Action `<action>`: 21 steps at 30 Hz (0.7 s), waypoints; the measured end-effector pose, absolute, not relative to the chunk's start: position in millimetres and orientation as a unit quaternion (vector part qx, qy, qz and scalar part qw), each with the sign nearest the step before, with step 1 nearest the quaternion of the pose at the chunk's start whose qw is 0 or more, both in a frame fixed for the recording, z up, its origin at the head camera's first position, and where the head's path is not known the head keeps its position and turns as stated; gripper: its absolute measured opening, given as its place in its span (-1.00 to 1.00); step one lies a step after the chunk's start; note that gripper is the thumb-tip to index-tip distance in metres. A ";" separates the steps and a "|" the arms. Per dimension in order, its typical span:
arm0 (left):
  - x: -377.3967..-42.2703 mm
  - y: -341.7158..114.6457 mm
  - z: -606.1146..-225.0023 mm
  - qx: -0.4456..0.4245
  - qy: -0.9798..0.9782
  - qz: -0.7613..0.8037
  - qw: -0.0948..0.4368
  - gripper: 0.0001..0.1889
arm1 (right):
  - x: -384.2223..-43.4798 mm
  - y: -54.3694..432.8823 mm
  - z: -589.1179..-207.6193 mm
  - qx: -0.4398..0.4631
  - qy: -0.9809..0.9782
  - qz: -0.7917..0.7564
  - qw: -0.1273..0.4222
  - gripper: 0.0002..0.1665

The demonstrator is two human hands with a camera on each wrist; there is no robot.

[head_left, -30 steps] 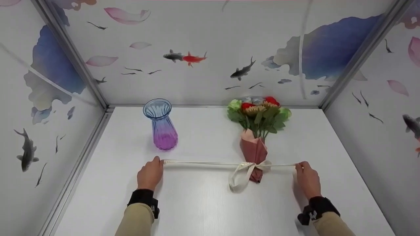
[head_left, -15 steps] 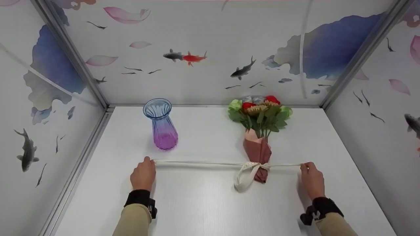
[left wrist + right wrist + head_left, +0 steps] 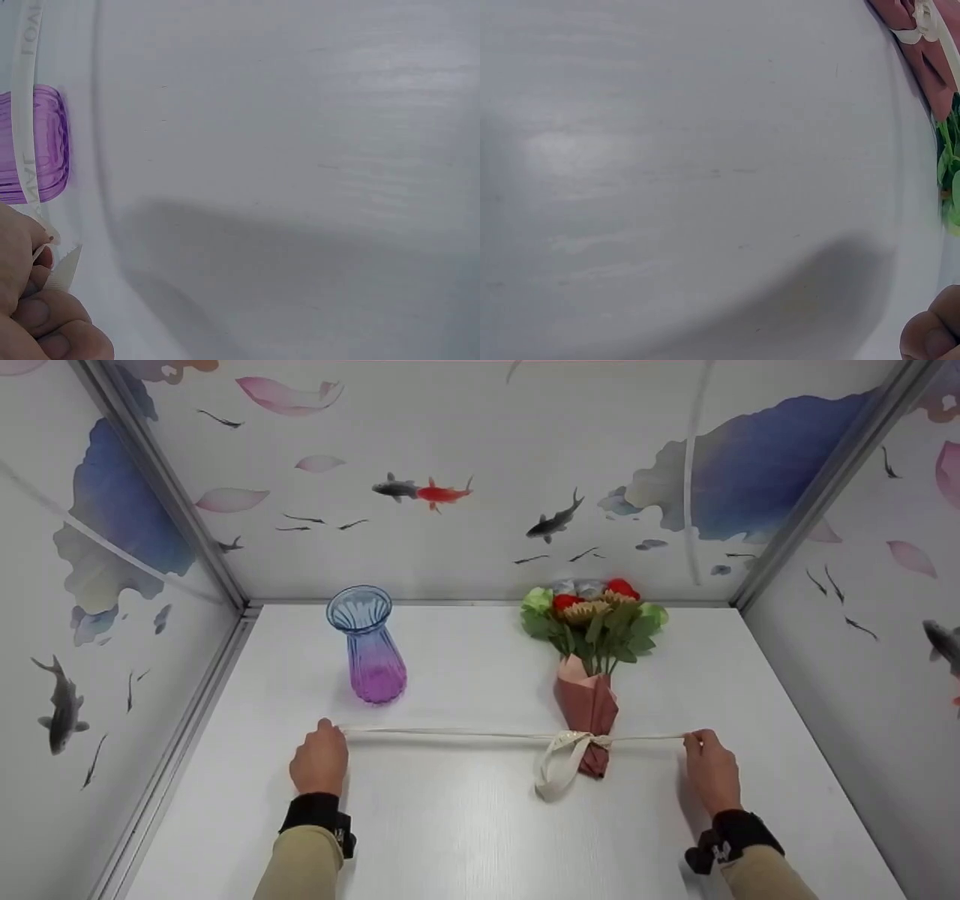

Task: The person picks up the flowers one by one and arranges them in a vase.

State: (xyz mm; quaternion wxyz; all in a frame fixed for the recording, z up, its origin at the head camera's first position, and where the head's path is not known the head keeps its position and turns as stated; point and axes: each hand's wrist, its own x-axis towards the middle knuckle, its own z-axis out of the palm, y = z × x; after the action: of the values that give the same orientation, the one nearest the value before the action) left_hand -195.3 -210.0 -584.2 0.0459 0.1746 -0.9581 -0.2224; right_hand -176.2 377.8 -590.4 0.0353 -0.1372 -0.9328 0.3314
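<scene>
A bouquet of artificial-looking flowers point(image 3: 592, 619) in dusky pink wrapping paper point(image 3: 586, 697) lies on the white table. Around the lower wrapping runs a cream ribbon point(image 3: 450, 731), with a loop point(image 3: 556, 772) hanging at the knot. My left hand point(image 3: 320, 761) pinches one ribbon end at the left, and its cut tip point(image 3: 66, 268) sticks out between the fingers in the left wrist view. At the right, my right hand point(image 3: 712, 769) pinches the other end. Both stretches look taut. In the right wrist view only curled fingers point(image 3: 934, 330) show at the corner.
A ribbed glass vase point(image 3: 371, 645), blue above and purple below, stands at the back left beyond my left hand. Patterned panels with fish and petals point(image 3: 480, 540) enclose the white table point(image 3: 465, 840) at the back and both sides.
My left hand has moved left, lengthening the ribbon stretch on that side. The loop has become smaller and the bouquet's lower end has shifted slightly right. My right hand moved slightly right.
</scene>
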 end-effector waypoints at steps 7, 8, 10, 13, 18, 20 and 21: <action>-192.4 -214.1 -585.9 0.186 -0.952 -0.235 0.066 -0.74 | -176.4 381.2 -591.6 -0.125 -0.933 0.334 0.043 -0.52; -191.7 -215.0 -586.0 0.187 -0.951 -0.237 0.069 -0.73 | -176.6 381.7 -591.7 -0.123 -0.933 0.336 0.043 -0.52; -190.5 -217.0 -586.1 0.191 -0.950 -0.238 0.071 -0.73 | -176.7 382.2 -592.4 -0.124 -0.934 0.333 0.045 -0.53; -188.6 -221.1 -586.2 0.199 -0.948 -0.241 0.066 -0.73 | -177.7 382.2 -592.1 -0.126 -0.934 0.332 0.042 -0.52; -185.6 -229.2 -587.1 0.216 -0.942 -0.250 0.055 -0.72 | -178.7 380.7 -591.0 -0.131 -0.933 0.333 0.032 -0.53; -184.2 -232.3 -587.6 0.220 -0.941 -0.251 0.061 -0.72 | -178.6 380.5 -591.1 -0.132 -0.933 0.334 0.030 -0.53; -183.3 -233.8 -588.1 0.222 -0.940 -0.251 0.066 -0.72 | -178.2 380.3 -591.4 -0.134 -0.932 0.335 0.029 -0.53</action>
State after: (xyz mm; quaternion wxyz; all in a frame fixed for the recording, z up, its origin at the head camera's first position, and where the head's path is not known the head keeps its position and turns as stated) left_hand -183.3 -233.8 -588.1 0.0661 0.2222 -0.9399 -0.2507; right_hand -178.2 380.3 -591.4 0.0286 -0.1345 -0.9321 0.3351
